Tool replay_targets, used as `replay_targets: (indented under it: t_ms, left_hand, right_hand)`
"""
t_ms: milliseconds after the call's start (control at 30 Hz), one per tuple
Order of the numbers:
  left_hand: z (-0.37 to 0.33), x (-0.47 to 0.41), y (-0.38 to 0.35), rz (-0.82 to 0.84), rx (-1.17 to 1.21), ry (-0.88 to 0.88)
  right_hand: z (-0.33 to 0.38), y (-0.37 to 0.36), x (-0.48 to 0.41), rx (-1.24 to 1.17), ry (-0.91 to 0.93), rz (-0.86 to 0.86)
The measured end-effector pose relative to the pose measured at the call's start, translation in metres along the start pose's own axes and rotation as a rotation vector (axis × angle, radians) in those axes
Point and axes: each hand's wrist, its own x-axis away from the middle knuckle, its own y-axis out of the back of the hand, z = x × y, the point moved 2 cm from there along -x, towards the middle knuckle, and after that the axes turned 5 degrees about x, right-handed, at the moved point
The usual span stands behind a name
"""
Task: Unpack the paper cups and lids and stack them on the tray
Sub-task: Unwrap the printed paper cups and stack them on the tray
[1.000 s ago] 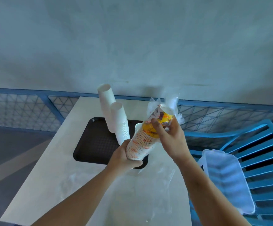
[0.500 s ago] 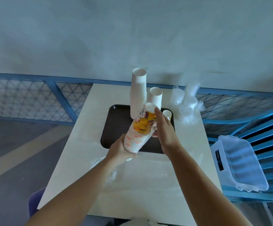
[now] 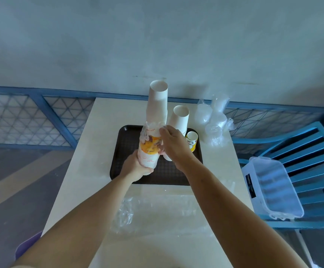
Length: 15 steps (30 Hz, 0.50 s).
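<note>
1. The left hand point(image 3: 136, 167) grips the base of the wrapped cup stack point(image 3: 149, 147), held upright over the brown tray point(image 3: 121, 163).
2. The right hand point(image 3: 173, 144) curls over the upper part of that stack, fingers pinching its plastic wrap.
3. Behind them on the tray stand a tall white stack point(image 3: 157, 105), a shorter white stack point(image 3: 179, 120) and a small printed cup point(image 3: 192, 141).
4. The bagged lids point(image 3: 213, 122) lie on the bench point(image 3: 91, 151), just right of the tray.

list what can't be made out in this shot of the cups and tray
Head view, the only one:
- base of the tall white cup stack: hidden behind the printed cup stack that the hands hold
- count of the lids: unreadable through their crumpled clear bags
- print on the small yellow cup: too small to read
- purple object: mostly hidden behind the table edge
</note>
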Motion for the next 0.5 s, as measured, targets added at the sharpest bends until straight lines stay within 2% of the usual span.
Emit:
replay_targets:
  t_ms: [267,400,500]
  left_hand:
    - [-0.007,-0.011,-0.01,0.153,0.113,-0.014]
    - [-0.053,0.021,0.011,0.186,0.408,-0.238]
    - [-0.084,0.046,0.032,0.141,0.637,-0.364]
  right_hand:
    - [-0.014,0.008,-0.021,0.059,-0.045,0.029]
    - [-0.02,0.016,-0.025,0.042,-0.049,0.05]
    - [-0.03,0.019,-0.028,-0.049,-0.071,0.087]
